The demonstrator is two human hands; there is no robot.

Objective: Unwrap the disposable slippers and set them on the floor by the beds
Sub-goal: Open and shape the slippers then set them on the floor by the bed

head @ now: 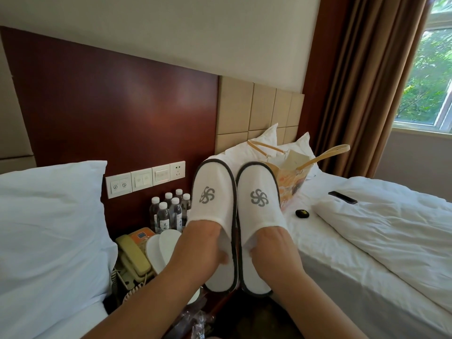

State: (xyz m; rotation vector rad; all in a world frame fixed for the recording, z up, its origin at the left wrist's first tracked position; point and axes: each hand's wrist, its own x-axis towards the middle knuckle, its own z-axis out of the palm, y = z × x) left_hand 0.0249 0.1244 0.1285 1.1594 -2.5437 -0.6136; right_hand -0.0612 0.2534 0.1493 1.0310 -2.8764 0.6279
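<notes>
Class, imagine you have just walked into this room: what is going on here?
A person has pushed the left hand into one white slipper and the right hand into the other slipper, fingers hidden inside. Both are held up side by side between the bed on the left and the bed on the right. They are unwrapped but not yet on the floor. A second white pair lies beside the telephone, with crumpled clear wrapping lower down.

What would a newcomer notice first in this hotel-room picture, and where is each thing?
Two white slippers with grey pinwheel logos stand out mid-frame, toes up, the left hand and right hand tucked inside them. Behind them a printed bag stands on the right bed; water bottles cluster just left.
</notes>
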